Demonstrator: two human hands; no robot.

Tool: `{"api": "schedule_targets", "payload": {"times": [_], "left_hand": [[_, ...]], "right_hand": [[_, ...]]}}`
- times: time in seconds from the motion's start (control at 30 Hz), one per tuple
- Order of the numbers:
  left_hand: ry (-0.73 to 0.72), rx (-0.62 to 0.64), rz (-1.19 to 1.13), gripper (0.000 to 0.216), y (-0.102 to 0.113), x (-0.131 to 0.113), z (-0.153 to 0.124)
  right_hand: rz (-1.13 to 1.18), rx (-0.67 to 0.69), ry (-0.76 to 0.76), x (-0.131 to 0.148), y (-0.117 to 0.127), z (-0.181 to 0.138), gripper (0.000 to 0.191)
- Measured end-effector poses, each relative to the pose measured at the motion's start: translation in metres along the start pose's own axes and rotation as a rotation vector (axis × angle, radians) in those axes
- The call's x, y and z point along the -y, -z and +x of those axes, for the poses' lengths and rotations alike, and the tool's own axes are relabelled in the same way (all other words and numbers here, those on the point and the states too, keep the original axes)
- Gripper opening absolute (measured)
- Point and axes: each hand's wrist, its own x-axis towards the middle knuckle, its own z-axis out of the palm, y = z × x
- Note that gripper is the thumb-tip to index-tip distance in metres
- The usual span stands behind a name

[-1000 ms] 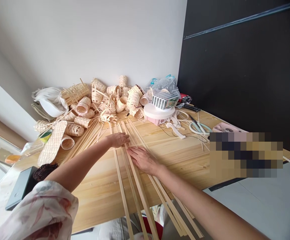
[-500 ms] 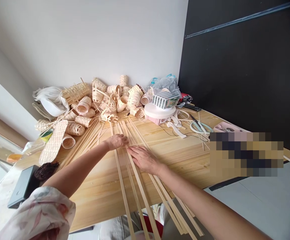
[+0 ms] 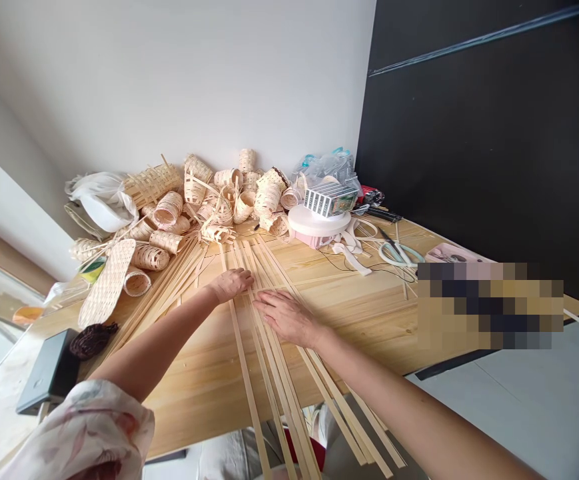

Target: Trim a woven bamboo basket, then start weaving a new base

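Note:
Long, flat, pale bamboo strips (image 3: 244, 380) run lengthwise over the table, their near ends hanging past its front edge. A thin strip (image 3: 314, 283) crosses them sideways near my hands. My left hand (image 3: 232, 284) has curled fingers pressed down on the strips where they cross, closed on a bamboo strip; its fingertips are partly hidden. Just to its right and nearer to me, my right hand (image 3: 285, 316) lies flat over the lengthwise strips, fingers stretched forward. Several strips pass beneath the right palm and forearm.
Woven bamboo baskets (image 3: 168, 209) heap along the wall, with an oval woven piece (image 3: 107, 283) at left. A white turntable (image 3: 318, 220) holds a boxed stack (image 3: 330, 199). Scissors (image 3: 400, 251) lie right. A grey box (image 3: 48, 371) and dark yarn bundle (image 3: 93, 340) sit left.
Lengthwise strips in the middle have shifted and now lie closer together between my arms. My right hand's fingers have drawn slightly away from the left hand, which stays nearly in place.

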Motion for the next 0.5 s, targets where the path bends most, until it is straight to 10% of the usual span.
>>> {"api": "schedule_targets", "payload": {"times": [0.5], "left_hand": [[-0.003, -0.269, -0.359, 0.026, 0.007, -0.039, -0.033]], "right_hand": [[-0.018, -0.002, 0.000, -0.001, -0.003, 0.000, 0.031]]}}
